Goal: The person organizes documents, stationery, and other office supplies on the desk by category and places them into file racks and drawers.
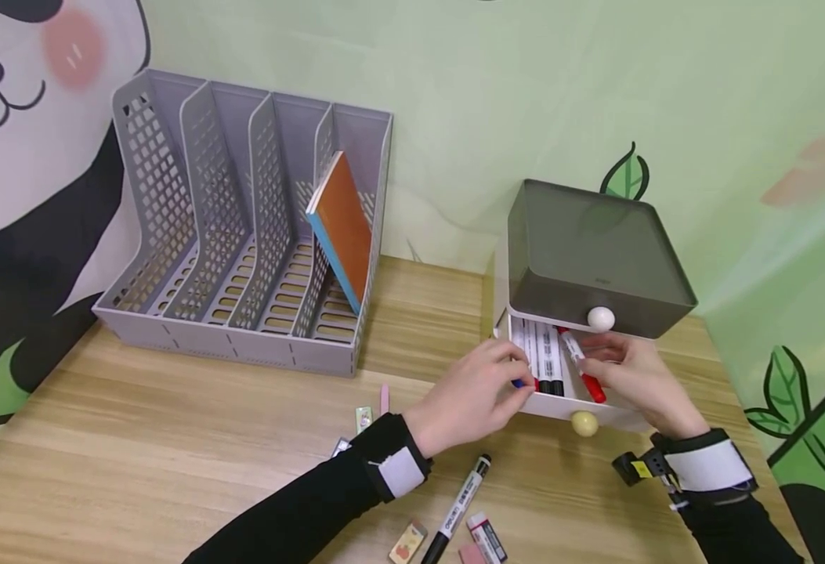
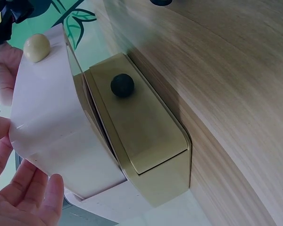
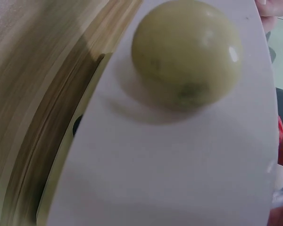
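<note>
The red-capped marker (image 1: 591, 384) is slanting inside the pulled-out white drawer (image 1: 553, 406), beside a row of markers (image 1: 549, 356), and the right hand's (image 1: 641, 384) grip is pinching it — thumb against its barrel. The left hand (image 1: 472, 395) is resting at the drawer's front left corner, though whether its grip is holding anything I cannot tell. On the table (image 1: 243, 423), a black marker (image 1: 460, 501) is lying near erasers (image 1: 486, 536) — a book (image 1: 347, 223) is leaning in the gray rack (image 1: 225, 345).

Black sleeves (image 1: 281, 497) (white-patched wrist straps (image 1: 711, 470))

Red-capped marker (image 1: 573, 350) aslant in drawer (image 1: 553, 406)
</note>
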Available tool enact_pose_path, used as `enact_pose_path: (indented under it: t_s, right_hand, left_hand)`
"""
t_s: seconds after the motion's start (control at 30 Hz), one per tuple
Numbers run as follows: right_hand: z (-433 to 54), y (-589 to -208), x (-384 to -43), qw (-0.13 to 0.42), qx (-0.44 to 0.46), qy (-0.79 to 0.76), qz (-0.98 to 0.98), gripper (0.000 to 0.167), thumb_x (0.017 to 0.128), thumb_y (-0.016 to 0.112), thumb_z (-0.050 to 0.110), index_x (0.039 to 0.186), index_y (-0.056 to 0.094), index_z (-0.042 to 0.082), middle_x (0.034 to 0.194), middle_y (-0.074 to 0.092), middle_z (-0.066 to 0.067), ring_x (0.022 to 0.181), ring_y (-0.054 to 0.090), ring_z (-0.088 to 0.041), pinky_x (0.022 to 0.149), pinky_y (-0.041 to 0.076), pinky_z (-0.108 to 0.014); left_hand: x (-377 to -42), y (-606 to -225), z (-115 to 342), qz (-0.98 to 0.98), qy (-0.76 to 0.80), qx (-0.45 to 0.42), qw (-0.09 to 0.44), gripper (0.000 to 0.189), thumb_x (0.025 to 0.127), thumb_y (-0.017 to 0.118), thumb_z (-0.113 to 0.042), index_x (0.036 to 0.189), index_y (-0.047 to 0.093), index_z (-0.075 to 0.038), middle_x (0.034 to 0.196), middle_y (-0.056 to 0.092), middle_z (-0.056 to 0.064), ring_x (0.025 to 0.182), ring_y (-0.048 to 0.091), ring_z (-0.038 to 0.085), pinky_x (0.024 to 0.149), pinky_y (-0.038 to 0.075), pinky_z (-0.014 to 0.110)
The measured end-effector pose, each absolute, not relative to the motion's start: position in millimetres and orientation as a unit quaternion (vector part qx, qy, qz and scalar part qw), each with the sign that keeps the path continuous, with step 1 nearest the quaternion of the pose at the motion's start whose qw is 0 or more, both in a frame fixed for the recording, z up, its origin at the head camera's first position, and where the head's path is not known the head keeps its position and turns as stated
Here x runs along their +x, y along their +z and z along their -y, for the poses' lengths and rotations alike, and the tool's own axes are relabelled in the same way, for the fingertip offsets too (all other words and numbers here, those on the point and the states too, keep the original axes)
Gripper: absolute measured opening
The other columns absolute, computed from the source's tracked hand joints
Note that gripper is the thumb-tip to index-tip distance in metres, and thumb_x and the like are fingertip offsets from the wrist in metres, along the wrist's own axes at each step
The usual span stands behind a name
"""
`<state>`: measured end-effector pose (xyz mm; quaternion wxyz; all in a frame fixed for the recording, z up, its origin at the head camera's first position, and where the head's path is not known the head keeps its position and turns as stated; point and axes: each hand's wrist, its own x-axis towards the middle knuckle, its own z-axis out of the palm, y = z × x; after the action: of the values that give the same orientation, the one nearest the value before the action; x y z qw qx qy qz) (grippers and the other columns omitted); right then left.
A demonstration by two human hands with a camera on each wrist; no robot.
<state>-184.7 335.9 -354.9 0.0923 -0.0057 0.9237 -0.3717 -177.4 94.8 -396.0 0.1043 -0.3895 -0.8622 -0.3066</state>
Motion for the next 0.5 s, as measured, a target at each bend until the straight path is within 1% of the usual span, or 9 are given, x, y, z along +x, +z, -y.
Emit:
enact_pose_path:
  t_s: [0.1, 0.2, 0.37, 0.5]
  right_hand:
    - [-332.4, -356.3, -185.0, 0.075, -0.008, -0.356, -0.931, 0.045, 0.093, 0.066, 0.011, 0.13, 0.055, -0.012, 0.125, 0.063, -0.033, 0.108, 0.064, -0.037, 0.074, 0.051, -0.014]
    - [-329.5, -357.6, -185.1, 0.061, -0.011, -0.335, -0.94, 0.043, 0.091, 0.068, 0.011, 0.125, 0.057, -0.013, 0.121, 0.065, -0.033, 0.107, 0.065, -0.039, 0.074, 0.051, -0.017]
    - [-325.2, -359.0, -184.7, 0.065, -0.038, -0.314, -0.946, 0.04, 0.091, 0.068, 0.01, 0.122, 0.06, -0.013, 0.12, 0.066, -0.031, 0.109, 0.066, -0.04, 0.082, 0.053, -0.029]
    - [-322.9, -358.8, -182.6, 0.064, -0.052, -0.309, -0.948, 0.039, 0.092, 0.068, 0.011, 0.121, 0.061, -0.014, 0.119, 0.066, -0.032, 0.109, 0.066, -0.042, 0.086, 0.057, -0.043]
  left_hand:
    - [-177.0, -396.2, -94.8, 0.861, -0.309, -0.39, 0.107, 0.014, 0.099, 0.063, -0.024, 0.096, 0.075, -0.018, 0.113, 0.067, -0.001, 0.112, 0.061, 0.015, 0.098, 0.052, 0.027]
    - [-177.0, -396.7, -95.0, 0.86, -0.31, -0.39, 0.108, 0.014, 0.099, 0.063, -0.024, 0.096, 0.075, -0.018, 0.113, 0.067, -0.001, 0.112, 0.061, 0.015, 0.098, 0.052, 0.026]
    - [-177.7, -397.6, -95.5, 0.861, -0.311, -0.389, 0.103, 0.015, 0.1, 0.063, -0.025, 0.097, 0.075, -0.018, 0.114, 0.067, -0.001, 0.113, 0.06, 0.014, 0.097, 0.052, 0.026]
    - [-177.1, -397.1, -94.8, 0.862, -0.311, -0.387, 0.096, 0.015, 0.1, 0.062, -0.025, 0.098, 0.075, -0.017, 0.116, 0.067, -0.001, 0.114, 0.06, 0.015, 0.098, 0.052, 0.027]
